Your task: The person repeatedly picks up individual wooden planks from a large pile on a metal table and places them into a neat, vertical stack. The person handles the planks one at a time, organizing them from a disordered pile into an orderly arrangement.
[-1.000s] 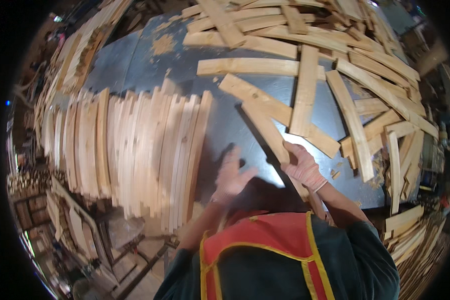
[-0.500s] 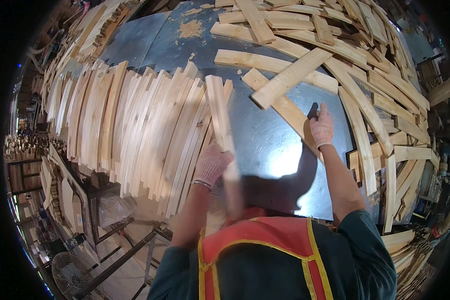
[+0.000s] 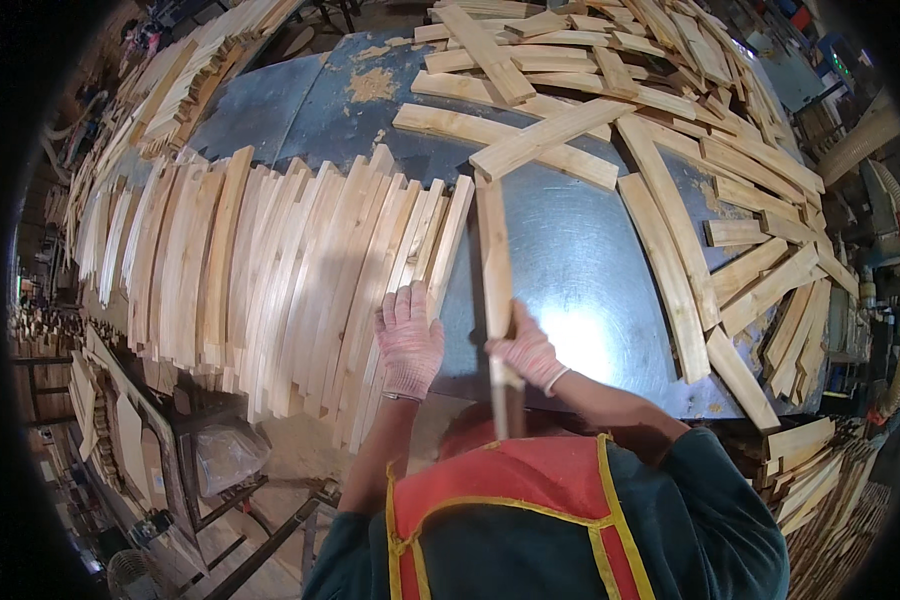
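Observation:
My left hand (image 3: pixel 408 338), in a pale pinkish work glove, lies flat with fingers stretched out on the near part of a row of wooden slats (image 3: pixel 300 270) at the row's right end. The slats stand side by side on the dark metal table (image 3: pixel 580 260). My right hand (image 3: pixel 532 350), gloved the same way, is closed round a wooden slat (image 3: pixel 494 250) just right of the row. This slat points away from me, apart from the row, and its near end is blurred.
A heap of loose wooden slats (image 3: pixel 760 170) covers the table's right and far side. One slat (image 3: pixel 550 138) lies across others near the middle. Sawdust (image 3: pixel 372 85) is scattered at the far side. A metal frame (image 3: pixel 175 440) stands at lower left.
My right hand has come left from the loose slats, bringing one slat beside the row. The slat my left hand held now rests at the row's end, and that hand has opened.

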A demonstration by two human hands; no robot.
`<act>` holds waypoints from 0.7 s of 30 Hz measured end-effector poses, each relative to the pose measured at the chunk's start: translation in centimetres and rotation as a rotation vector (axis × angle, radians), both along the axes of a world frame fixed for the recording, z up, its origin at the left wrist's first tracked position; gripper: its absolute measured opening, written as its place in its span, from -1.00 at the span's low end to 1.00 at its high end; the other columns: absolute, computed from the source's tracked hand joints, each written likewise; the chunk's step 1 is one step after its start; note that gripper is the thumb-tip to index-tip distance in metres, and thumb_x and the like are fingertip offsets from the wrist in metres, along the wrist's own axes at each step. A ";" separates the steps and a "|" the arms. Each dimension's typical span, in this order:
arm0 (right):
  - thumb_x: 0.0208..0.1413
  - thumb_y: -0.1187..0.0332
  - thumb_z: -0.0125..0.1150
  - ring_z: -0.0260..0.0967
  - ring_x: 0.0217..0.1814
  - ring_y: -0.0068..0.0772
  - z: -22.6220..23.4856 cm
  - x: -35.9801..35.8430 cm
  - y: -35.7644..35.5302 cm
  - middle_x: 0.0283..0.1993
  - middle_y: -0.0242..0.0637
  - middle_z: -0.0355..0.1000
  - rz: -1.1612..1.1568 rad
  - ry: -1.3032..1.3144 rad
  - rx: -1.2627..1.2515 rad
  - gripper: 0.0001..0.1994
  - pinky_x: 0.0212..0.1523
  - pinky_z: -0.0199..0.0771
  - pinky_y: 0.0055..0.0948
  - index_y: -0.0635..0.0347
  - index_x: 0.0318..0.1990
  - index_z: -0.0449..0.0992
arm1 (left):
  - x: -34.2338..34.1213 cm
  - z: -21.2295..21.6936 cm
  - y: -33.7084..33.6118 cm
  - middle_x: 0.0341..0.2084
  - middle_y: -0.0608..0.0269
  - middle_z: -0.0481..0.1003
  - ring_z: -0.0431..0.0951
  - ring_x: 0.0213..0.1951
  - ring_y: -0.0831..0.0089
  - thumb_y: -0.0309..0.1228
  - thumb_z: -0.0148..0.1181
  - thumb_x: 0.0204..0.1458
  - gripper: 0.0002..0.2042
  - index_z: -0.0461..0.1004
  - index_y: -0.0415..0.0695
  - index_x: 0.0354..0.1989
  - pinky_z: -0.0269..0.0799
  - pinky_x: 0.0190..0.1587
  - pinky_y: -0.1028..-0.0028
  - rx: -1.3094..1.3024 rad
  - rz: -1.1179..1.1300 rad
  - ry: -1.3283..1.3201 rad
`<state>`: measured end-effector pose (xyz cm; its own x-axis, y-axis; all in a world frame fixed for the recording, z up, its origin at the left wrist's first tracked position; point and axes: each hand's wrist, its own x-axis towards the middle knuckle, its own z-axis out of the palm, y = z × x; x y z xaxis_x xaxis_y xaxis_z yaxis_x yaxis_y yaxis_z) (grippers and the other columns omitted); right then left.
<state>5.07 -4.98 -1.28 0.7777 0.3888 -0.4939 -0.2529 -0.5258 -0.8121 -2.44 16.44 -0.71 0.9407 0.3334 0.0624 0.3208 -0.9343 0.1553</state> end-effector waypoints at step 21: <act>-0.18 -0.16 0.57 0.34 0.42 0.04 -2.5 36.5 -3.3 0.38 -0.06 0.38 0.241 -0.733 -0.768 0.00 0.46 0.31 -0.04 0.20 0.41 0.38 | 2.2 2.5 -1.7 0.25 0.07 0.40 0.37 0.32 -0.02 -0.28 0.36 -0.11 -0.31 0.37 -0.13 0.30 0.17 0.44 -0.11 0.031 -0.040 -0.001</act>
